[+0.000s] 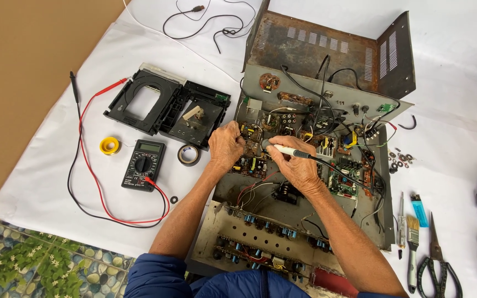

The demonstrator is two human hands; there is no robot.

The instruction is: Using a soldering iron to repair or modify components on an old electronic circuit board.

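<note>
Soldering inside an opened amplifier, work mid-way.

Nearest, 2 long boards with blue parts lie bare at the front of the amplifier chassis [305, 221], its rusty cover [327, 49] already off and propped at the far side. At the middle, the left hand [226, 146] is curled, pinching at a small circuit board [249, 165], while the right hand [299, 168] is closed around a white soldering iron [285, 150], tip at that board. Wires are loose everywhere, nothing reassembled. Left on the white sheet: a multimeter [143, 164] and solder reel [109, 145].
</note>
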